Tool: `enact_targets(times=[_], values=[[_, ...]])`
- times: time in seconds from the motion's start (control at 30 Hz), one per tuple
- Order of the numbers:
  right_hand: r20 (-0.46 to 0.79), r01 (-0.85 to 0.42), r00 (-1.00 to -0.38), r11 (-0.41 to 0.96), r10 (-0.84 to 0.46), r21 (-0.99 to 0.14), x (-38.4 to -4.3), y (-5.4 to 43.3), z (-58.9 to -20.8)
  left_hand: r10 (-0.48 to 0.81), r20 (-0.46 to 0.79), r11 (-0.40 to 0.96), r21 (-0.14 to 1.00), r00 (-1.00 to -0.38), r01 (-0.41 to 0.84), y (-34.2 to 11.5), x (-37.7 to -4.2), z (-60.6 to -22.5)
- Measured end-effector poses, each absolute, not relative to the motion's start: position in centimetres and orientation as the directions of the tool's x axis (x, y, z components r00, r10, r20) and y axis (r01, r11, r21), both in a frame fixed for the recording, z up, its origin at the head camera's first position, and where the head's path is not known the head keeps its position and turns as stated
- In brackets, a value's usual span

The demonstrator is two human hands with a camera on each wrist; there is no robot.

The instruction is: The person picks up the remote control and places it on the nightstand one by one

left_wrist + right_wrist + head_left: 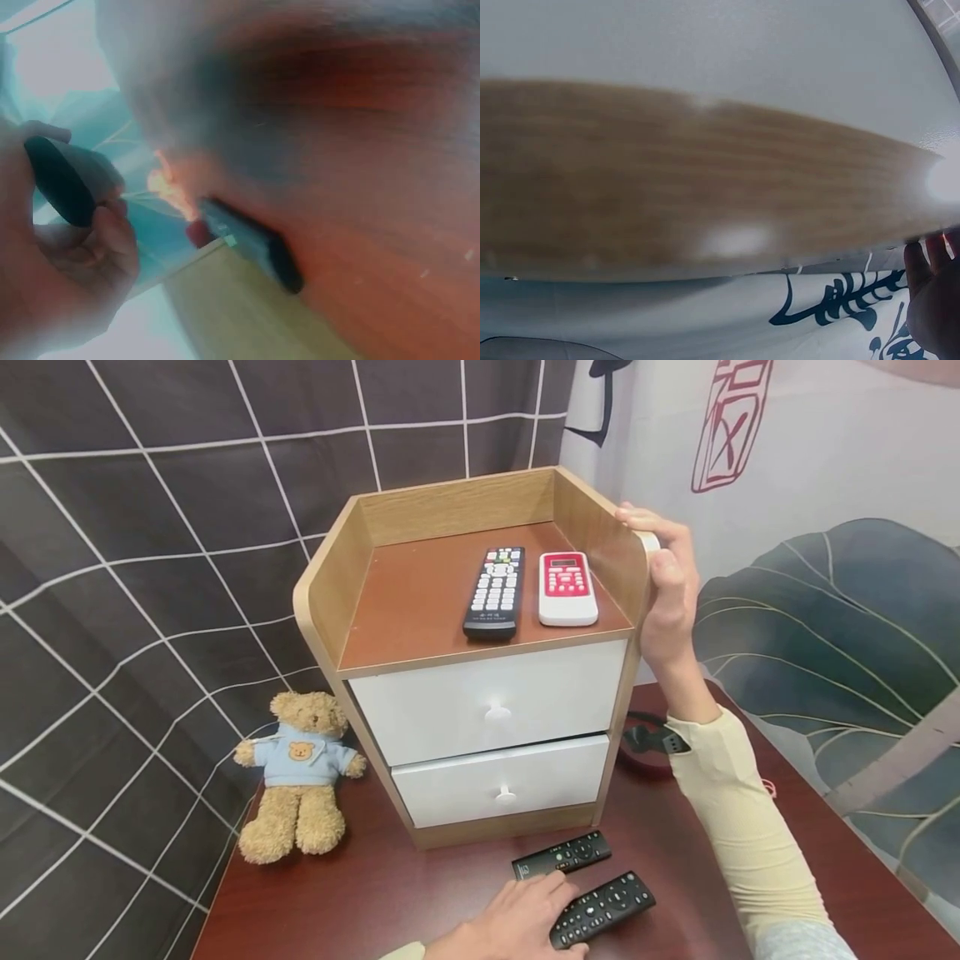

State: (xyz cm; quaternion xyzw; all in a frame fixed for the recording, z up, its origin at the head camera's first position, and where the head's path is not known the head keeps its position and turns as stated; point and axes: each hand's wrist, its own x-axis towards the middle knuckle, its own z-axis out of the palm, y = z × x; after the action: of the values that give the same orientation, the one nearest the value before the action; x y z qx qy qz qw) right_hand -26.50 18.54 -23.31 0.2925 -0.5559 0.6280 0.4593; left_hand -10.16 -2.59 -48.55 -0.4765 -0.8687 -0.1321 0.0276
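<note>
My left hand [517, 920] is low at the front, its fingers round the near end of a black remote control [606, 906]. The left wrist view shows that remote [64, 180] in the grip from its end. Just beyond lies a second black remote control [562, 854] on the table, close to the fingertips. My right hand [670, 585] grips the top of the right side panel of a small wooden cabinet [491, 839] with two white drawers. On its brown top lie a black remote with white buttons [495, 593] and a red-and-white remote [567, 589].
A teddy bear [303, 768] in a light blue shirt sits left of the cabinet. Behind it hangs a dark grid-patterned curtain [135, 610]. A dark round object [645, 745] lies behind my right forearm on the reddish table [360, 893]. The lower drawer [502, 781] stands slightly out.
</note>
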Motion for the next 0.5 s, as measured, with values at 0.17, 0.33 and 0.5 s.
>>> enact_targets(times=[0.17, 0.33, 0.5], values=[[0.879, -0.903, -0.406, 0.035, 0.252, -0.427, -26.4, 18.5, -23.3, 0.797, 0.181, 0.54, 0.214, -0.576, 0.814, -3.7, -9.5, -45.5], [0.876, -0.906, -0.404, 0.021, 0.262, -0.424, -26.4, 18.5, -23.2, 0.757, 0.28, 0.56, 0.185, -0.59, 0.807, -4.6, -8.6, -42.4], [0.875, -0.9, -0.413, 0.032, 0.252, -0.434, -26.6, 18.6, -23.4, 0.71, 0.305, 0.587, 0.242, -0.635, 0.773, -5.8, -7.6, -38.3]])
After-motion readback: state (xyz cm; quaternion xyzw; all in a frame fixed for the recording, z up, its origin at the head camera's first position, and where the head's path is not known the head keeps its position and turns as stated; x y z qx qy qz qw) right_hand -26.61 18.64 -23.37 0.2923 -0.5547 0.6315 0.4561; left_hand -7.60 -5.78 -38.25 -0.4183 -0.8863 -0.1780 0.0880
